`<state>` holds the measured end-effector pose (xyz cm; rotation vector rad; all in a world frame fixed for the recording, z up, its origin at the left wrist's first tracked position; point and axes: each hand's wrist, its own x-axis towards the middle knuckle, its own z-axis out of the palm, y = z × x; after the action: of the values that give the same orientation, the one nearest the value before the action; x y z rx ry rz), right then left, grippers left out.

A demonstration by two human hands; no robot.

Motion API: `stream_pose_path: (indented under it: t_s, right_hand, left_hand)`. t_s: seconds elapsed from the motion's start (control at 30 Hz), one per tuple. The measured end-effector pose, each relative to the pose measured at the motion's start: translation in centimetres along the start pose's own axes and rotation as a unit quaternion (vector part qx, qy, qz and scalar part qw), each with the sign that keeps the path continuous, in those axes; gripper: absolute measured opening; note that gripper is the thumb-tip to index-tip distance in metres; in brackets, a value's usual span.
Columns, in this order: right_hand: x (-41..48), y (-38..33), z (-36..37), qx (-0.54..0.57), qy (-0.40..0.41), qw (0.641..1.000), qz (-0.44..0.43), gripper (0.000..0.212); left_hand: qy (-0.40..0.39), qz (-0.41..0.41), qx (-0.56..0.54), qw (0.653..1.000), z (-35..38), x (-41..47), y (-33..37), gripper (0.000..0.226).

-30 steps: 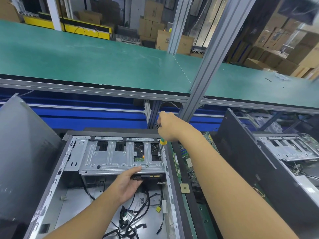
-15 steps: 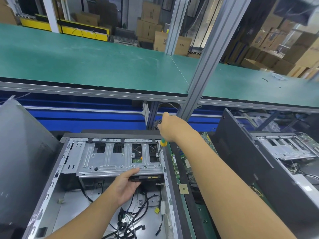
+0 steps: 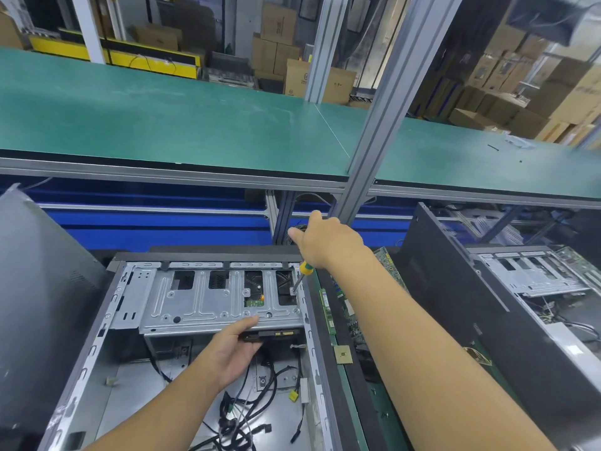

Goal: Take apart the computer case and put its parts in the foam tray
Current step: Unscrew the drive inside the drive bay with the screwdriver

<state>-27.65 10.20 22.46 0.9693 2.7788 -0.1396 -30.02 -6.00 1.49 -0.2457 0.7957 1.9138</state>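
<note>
The computer case (image 3: 208,253) lies on its side, open side up, in the lower left of the view, straight in front of the person. At its far end sits the sheet-metal drive cage (image 3: 201,304), with a black drive (image 3: 276,333) showing under its near lip.

The right hand (image 3: 325,242) has its fingers clenched round a yellow-and-green screwdriver (image 3: 305,269), whose tip stands on a screw at the cage's right end. Undoing that screw is most likely the step in hand. The left hand (image 3: 231,349) grasps the cage's near edge, thumb on top and fingers underneath. This probably steadies the cage against the driver's push and would catch it as it comes free.

Loose cables (image 3: 244,418) lie tangled on the case floor, so the cage may have to be lifted clear of them. A grey side panel (image 3: 39,288) leans at the left. Just right of the case are circuit boards (image 3: 354,323), among them a memory stick (image 3: 328,314) and a processor chip (image 3: 343,354). I cannot tell whether they rest in the foam tray.

Further right stands a second opened case (image 3: 536,278). Behind runs a raised green-matted bench (image 3: 195,125) on aluminium posts (image 3: 383,125), with stacked cardboard boxes (image 3: 276,27) beyond it.
</note>
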Motion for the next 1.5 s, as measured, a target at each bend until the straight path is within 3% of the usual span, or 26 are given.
stream_pose_path:
  t_s: [0.2,0.57,0.87,1.0,1.17,1.4,1.5]
  right_hand:
    - [0.4,0.2,0.2,0.013,-0.005,0.999,-0.045,0.023]
    - [-0.9,0.3,-1.1,0.074,-0.075,0.990,-0.098,0.034]
    - [-0.2,-0.1,0.2,0.000,0.005,0.998,-0.063,0.061]
    - [-0.1,-0.2,0.2,0.009,0.004,0.998,-0.064,0.055]
    - [0.0,-0.1,0.1,0.002,0.010,0.997,-0.082,0.023]
    - [-0.4,0.0,-1.3,0.077,-0.081,0.988,-0.108,0.033]
    - [-0.6,-0.3,-1.0,0.050,-0.092,0.989,-0.104,0.033]
  left_hand:
    - [0.002,0.002,0.004,1.000,0.0,0.1,0.0,0.039]
    - [0.003,0.005,0.002,1.000,-0.1,0.1,0.0,0.037]
    - [0.006,0.004,0.012,1.000,-0.5,0.4,-0.2,0.034]
    - [0.005,0.010,0.013,1.000,-0.5,0.4,-0.2,0.033]
    - [-0.006,0.006,0.017,1.000,-0.5,0.4,-0.1,0.019]
    - [-0.012,0.006,0.031,0.999,-0.7,0.6,-0.1,0.018]
    - [-0.010,0.005,0.031,0.999,-0.7,0.7,-0.2,0.018]
